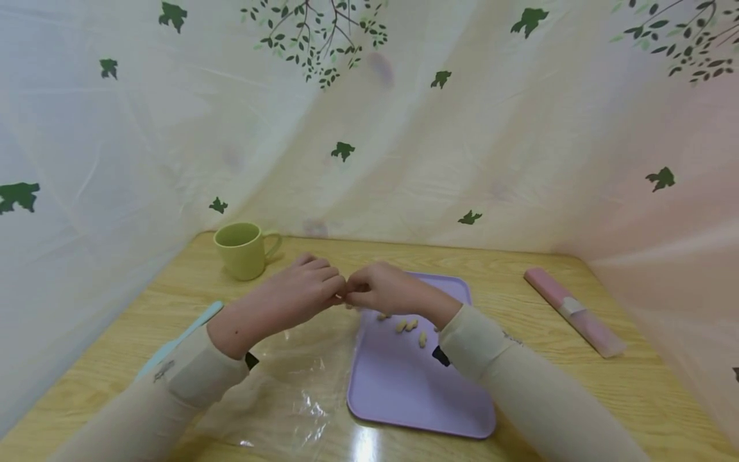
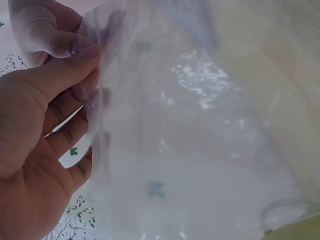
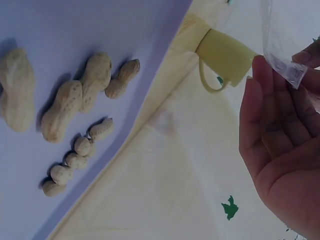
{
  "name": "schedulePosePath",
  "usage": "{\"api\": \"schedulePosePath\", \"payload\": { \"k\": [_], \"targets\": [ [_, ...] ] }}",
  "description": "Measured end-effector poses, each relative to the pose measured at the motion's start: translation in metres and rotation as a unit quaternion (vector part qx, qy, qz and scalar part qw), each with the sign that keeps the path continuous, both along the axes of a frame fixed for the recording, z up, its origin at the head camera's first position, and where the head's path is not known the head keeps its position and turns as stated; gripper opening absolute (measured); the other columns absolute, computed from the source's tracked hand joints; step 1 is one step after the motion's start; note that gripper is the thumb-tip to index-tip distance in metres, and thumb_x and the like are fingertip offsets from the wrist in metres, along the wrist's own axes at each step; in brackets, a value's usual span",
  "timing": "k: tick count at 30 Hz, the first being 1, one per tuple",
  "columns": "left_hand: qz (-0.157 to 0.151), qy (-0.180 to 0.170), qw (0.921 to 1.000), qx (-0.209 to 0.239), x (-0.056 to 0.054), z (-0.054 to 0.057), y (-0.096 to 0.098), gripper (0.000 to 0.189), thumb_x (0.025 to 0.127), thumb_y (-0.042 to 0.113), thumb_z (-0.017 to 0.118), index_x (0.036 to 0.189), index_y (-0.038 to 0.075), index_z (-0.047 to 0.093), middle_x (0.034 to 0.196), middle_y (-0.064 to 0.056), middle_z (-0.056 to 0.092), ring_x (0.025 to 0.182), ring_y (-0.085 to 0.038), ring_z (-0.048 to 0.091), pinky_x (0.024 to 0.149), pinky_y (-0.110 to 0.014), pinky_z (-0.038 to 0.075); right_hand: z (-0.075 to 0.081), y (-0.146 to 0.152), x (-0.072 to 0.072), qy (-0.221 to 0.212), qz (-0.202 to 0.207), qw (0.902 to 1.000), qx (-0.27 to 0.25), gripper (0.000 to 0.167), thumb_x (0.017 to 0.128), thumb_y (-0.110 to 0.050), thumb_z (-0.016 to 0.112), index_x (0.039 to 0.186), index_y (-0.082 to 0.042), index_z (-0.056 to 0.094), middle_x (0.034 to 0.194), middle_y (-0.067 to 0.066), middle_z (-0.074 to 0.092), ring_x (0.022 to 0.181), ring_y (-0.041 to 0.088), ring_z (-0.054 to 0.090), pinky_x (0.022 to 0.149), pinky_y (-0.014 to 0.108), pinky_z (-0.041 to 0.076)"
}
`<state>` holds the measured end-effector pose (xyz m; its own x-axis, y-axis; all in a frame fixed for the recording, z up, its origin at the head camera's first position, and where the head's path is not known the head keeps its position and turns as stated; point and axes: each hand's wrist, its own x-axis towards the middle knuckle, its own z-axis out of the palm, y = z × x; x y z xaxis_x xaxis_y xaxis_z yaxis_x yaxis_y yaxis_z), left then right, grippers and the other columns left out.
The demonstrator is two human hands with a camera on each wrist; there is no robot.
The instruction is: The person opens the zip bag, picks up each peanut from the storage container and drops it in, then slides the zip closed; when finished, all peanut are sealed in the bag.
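A clear plastic bag (image 1: 288, 378) hangs from both hands over the table, left of a lilac tray (image 1: 416, 401). My left hand (image 1: 303, 285) pinches the bag's edge between thumb and fingers; the left wrist view shows the thumb on the film (image 2: 155, 125). Close against it, my right hand (image 1: 395, 292) pinches the same edge, its fingertips meeting the left ones. Several unshelled peanuts (image 3: 95, 77) lie on the tray beneath the right hand, and part of that group is hidden by the forearm in the head view.
A green mug (image 1: 239, 253) stands at the back left. A long light-blue item (image 1: 193, 330) lies partly under the left sleeve, its kind unclear. On the right is a pink rolled or folded item (image 1: 574, 313) with a pale band. A leaf-patterned curtain (image 1: 392, 160) encloses the table.
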<state>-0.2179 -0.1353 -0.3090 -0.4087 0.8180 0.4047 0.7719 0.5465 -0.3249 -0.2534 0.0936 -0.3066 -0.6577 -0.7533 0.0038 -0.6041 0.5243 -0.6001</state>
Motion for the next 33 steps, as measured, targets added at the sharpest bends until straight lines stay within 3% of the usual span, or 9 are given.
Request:
{"api": "schedulePosePath", "payload": {
  "k": [6, 10, 12, 16, 19, 27, 33],
  "targets": [
    [-0.039, 0.040, 0.9983, 0.018, 0.002, 0.002, 0.003, 0.022, 0.090, 0.022, 0.088, 0.104, 0.020, 0.071, 0.099, 0.007, 0.072, 0.097, -0.017, 0.068, 0.090, -0.037, 0.055, -0.002, 0.009, 0.003, -0.047, -0.039, 0.9977, -0.029, 0.025, 0.111, -0.029, 0.061, 0.114, -0.013, 0.080, 0.104, 0.000, 0.081, 0.093, 0.028, 0.078, 0.074, 0.027, 0.061],
    [-0.042, 0.070, 0.9966, 0.011, 0.005, 0.003, 0.006, 0.023, 0.092, 0.022, 0.086, 0.109, 0.019, 0.071, 0.108, 0.006, 0.074, 0.106, -0.018, 0.068, 0.091, -0.036, 0.055, -0.002, 0.013, 0.005, -0.067, -0.078, 0.9937, -0.044, 0.024, 0.111, -0.028, 0.058, 0.113, -0.016, 0.079, 0.106, 0.002, 0.080, 0.090, 0.022, 0.078, 0.076, 0.030, 0.062],
    [-0.039, 0.098, 0.9944, -0.001, 0.008, 0.002, 0.008, 0.021, 0.093, 0.024, 0.085, 0.106, 0.017, 0.070, 0.106, 0.006, 0.074, 0.103, -0.018, 0.067, 0.086, -0.033, 0.053, -0.003, 0.014, 0.005, -0.068, -0.098, 0.9915, -0.052, 0.023, 0.111, -0.027, 0.058, 0.111, -0.017, 0.078, 0.106, 0.004, 0.079, 0.086, 0.018, 0.076, 0.076, 0.030, 0.062],
    [-0.041, 0.146, 0.9883, -0.013, 0.015, -0.001, 0.013, 0.025, 0.094, 0.027, 0.085, 0.097, 0.014, 0.064, 0.098, 0.005, 0.073, 0.094, -0.015, 0.066, 0.079, -0.029, 0.049, -0.006, 0.018, 0.005, -0.059, -0.137, 0.9869, -0.062, 0.022, 0.111, -0.028, 0.058, 0.109, -0.018, 0.078, 0.105, 0.007, 0.079, 0.082, 0.022, 0.074, 0.071, 0.030, 0.060],
    [-0.049, 0.151, 0.9873, -0.010, 0.019, -0.003, 0.018, 0.028, 0.095, 0.027, 0.084, 0.093, 0.013, 0.059, 0.096, 0.005, 0.072, 0.092, -0.014, 0.067, 0.081, -0.030, 0.049, -0.008, 0.021, 0.005, -0.061, -0.163, 0.9827, -0.063, 0.023, 0.111, -0.028, 0.058, 0.109, -0.015, 0.077, 0.103, 0.008, 0.077, 0.081, 0.027, 0.071, 0.067, 0.029, 0.057],
    [-0.063, 0.135, 0.9888, -0.011, 0.024, -0.004, 0.023, 0.033, 0.096, 0.025, 0.083, 0.092, 0.013, 0.053, 0.087, 0.009, 0.071, 0.082, -0.010, 0.064, 0.083, -0.031, 0.048, -0.013, 0.031, 0.003, -0.069, -0.200, 0.9744, -0.075, 0.026, 0.110, -0.028, 0.060, 0.113, -0.009, 0.077, 0.104, 0.009, 0.076, 0.078, 0.020, 0.071, 0.069, 0.028, 0.058],
    [-0.027, 0.152, 0.9877, -0.021, 0.028, -0.001, 0.021, 0.029, 0.095, 0.030, 0.083, 0.095, 0.014, 0.058, 0.081, 0.008, 0.067, 0.074, -0.014, 0.062, 0.084, -0.033, 0.049, -0.014, 0.039, 0.001, -0.068, -0.235, 0.9658, -0.087, 0.024, 0.109, -0.030, 0.060, 0.107, -0.013, 0.076, 0.109, 0.014, 0.077, 0.083, 0.024, 0.078, 0.071, 0.038, 0.063]
  ]
}}
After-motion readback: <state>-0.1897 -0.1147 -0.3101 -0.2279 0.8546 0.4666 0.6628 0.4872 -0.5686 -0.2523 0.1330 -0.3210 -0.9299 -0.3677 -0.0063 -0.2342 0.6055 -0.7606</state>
